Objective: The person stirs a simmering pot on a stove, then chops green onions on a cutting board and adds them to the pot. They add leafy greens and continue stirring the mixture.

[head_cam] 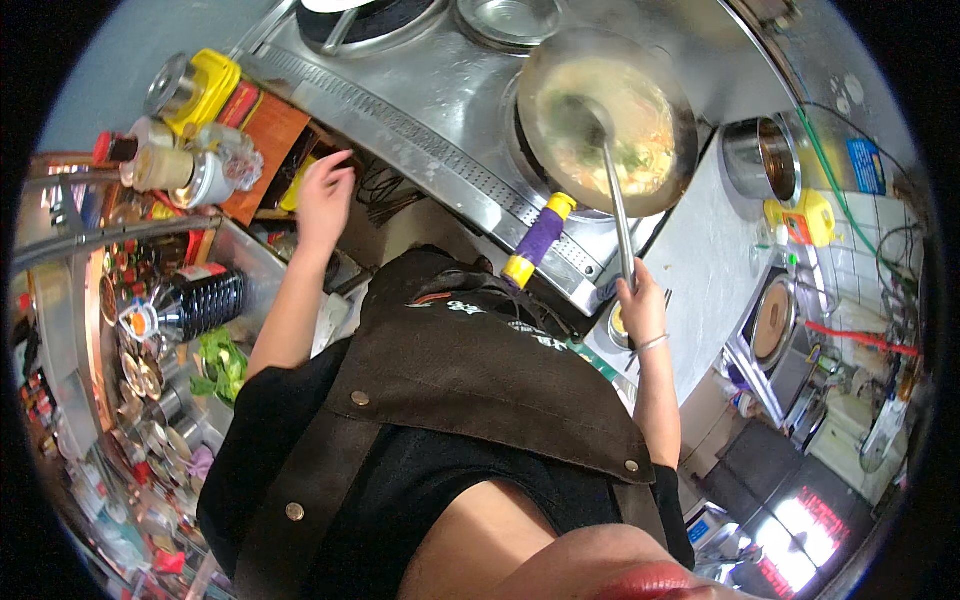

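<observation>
A steaming wok (679,169) stands over the burner at the upper right. Pale broth (559,154) fills it, with green and orange-yellow pieces in it. My right hand (639,304) grips the metal handle of a ladle (616,195), whose bowl dips into the broth. Towards me juts the wok's handle (538,241), wrapped in purple and yellow, with neither hand on it. My left hand (324,199) hovers with nothing in it, fingers loosely apart, near a wooden shelf (271,161) of seasoning containers.
Round metal lids (510,19) rest at the back of the steel stove (420,97). Jars and a yellow container (202,90) crowd the left shelf. Below them are a large dark bottle (202,300) and leafy greens (219,364). A steel pot (761,161) sits on the right counter.
</observation>
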Demonstrator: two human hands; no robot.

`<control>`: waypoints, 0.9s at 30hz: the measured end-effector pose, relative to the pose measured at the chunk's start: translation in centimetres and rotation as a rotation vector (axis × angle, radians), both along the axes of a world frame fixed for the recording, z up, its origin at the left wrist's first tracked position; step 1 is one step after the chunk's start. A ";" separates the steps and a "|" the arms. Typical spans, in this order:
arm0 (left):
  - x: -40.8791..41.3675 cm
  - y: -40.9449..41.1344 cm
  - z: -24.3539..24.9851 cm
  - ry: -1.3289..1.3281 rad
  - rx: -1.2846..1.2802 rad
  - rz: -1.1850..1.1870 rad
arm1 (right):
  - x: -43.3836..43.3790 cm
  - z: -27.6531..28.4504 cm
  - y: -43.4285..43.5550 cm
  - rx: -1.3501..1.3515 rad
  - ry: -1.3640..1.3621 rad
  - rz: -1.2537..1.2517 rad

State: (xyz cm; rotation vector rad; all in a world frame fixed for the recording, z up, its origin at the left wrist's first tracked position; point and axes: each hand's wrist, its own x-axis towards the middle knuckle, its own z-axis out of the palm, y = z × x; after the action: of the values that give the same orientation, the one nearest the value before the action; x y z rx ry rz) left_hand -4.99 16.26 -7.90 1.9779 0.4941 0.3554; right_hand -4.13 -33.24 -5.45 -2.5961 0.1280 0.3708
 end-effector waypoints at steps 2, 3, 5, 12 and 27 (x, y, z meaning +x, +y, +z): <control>-4.5 4.5 0.2 -0.031 0.170 0.135 | 2.0 -1.8 -1.5 -0.136 -0.125 0.100; -7.2 8.0 -1.3 -0.121 0.212 0.183 | 3.0 -1.9 -2.0 -0.185 -0.150 0.100; -14.3 12.8 -0.3 -0.149 0.289 0.404 | 5.9 -1.0 -1.2 -0.187 -0.102 0.043; -41.7 22.3 -0.5 0.494 0.663 1.086 | 11.2 -4.5 -10.2 -0.323 -0.071 0.052; -46.8 21.4 -8.8 1.232 0.363 0.674 | 9.7 -8.2 -0.7 -0.055 0.268 -0.076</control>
State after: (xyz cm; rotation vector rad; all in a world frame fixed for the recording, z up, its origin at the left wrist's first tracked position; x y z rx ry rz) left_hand -51.78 37.70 -16.67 2.1460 1.9986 -0.4807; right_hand 5.53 -33.95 -13.63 -2.5746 0.3325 0.6955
